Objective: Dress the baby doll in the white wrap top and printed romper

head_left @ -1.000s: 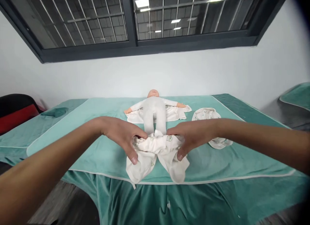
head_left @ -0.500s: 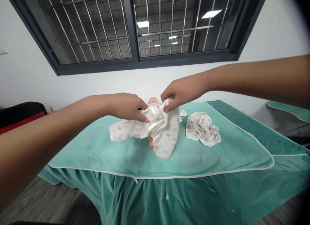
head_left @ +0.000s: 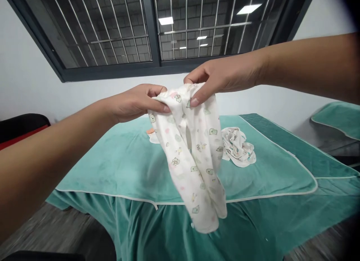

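A pair of white baby pants with small green and pink prints hangs by its waist in front of me, both legs dangling toward the table's front edge. My left hand pinches the left side of the waist between thumb and fingers. The right side of the waist is gripped by my right hand, its thumb lying on the front of the cloth. Behind the pants, most of a doll is hidden; a small skin-coloured part, seemingly its hand, and a bit of white sleeve show at the left.
Crumpled white printed cloth lies right of the pants on a light green blanket. A darker green cover drapes over the front. A barred window is behind, and a black and red chair stands at left.
Both hands have risen and lifted the pants off the doll area. Previously bunched, the pants now hang unfolded toward me, blocking the doll from view.
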A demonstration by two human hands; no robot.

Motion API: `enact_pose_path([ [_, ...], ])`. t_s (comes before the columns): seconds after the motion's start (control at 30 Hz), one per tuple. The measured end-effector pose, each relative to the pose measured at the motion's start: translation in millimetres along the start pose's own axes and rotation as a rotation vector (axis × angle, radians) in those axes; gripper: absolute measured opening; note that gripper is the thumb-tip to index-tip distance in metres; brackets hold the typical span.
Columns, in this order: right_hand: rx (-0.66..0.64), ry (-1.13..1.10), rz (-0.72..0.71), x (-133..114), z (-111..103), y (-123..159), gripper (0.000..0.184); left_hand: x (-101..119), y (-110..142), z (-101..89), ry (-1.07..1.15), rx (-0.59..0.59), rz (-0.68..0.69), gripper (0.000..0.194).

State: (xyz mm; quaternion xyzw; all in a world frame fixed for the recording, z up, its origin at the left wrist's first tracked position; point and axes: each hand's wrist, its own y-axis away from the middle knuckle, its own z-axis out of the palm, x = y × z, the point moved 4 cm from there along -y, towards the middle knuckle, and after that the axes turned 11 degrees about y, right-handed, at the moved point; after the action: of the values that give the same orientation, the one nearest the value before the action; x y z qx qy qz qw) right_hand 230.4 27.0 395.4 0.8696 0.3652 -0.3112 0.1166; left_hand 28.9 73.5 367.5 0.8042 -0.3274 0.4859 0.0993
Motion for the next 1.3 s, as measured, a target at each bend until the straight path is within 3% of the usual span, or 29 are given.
enact_pose_path([
  [0.1, -0.079, -0.159, -0.071, 2.2, -2.5, 6.1, 0.01, -3.2, 2.2, -10.4, -0.019, -0.008, -0.047, 0.027],
  [0.2, -0.04, -0.261, -0.138, 0.8, -8.5, 12.3, 0.004, -1.7, 7.1, -23.1, -0.007, 0.031, -0.053, 0.027],
  [0.3, 0.011, -0.238, -0.118, -2.0, -11.3, 14.4, 0.004, 3.9, 11.7, -26.5, -0.004, -0.079, -0.058, 0.037],
  [0.37, 0.04, -0.181, -0.054, -3.5, -10.2, 13.1, 0.007, 9.2, 13.5, -27.6, -0.085, -0.094, -0.053, 0.042],
  [0.53, 0.243, 0.038, 0.254, 14.8, -12.4, 7.0, 0.013, 17.2, 12.5, -34.8, -0.42, 0.166, -0.003, 0.037],
  [0.67, 0.535, 0.318, 0.219, 41.3, -36.9, 1.4, 0.034, 10.7, 10.1, -33.8, -0.672, 0.224, -0.002, 0.035],
  [0.8, 0.385, 0.435, 0.256, 52.4, -39.5, -8.4, 0.04, 1.6, 9.4, -24.3, -0.725, 0.203, -0.024, 0.035],
  [0.9, 0.252, 0.335, 0.26, 41.6, -21.6, -14.9, 0.037, 2.1, 10.0, -18.8, -0.587, 0.374, 0.087, 0.034],
  [1.0, 0.186, 0.097, 0.152, 29.2, 0.6, -27.3, 0.034, 2.7, 10.2, -14.3, -0.292, 0.532, 0.254, 0.033],
  [1.13, 0.308, -0.28, -0.022, 26.5, 14.5, -56.1, 0.026, -2.0, 4.4, -0.9, 0.096, 0.386, 0.454, 0.023],
  [1.2, 0.374, -0.437, -0.081, 30.7, 18.8, -75.5, 0.02, -12.2, 1.8, 3.3, 0.163, 0.345, 0.513, 0.046],
  [1.3, 0.419, -0.644, -0.137, 43.7, 31.3, -112.7, 0.019, -51.3, -2.5, 0.7, 0.148, 0.469, 0.428, 0.077],
])
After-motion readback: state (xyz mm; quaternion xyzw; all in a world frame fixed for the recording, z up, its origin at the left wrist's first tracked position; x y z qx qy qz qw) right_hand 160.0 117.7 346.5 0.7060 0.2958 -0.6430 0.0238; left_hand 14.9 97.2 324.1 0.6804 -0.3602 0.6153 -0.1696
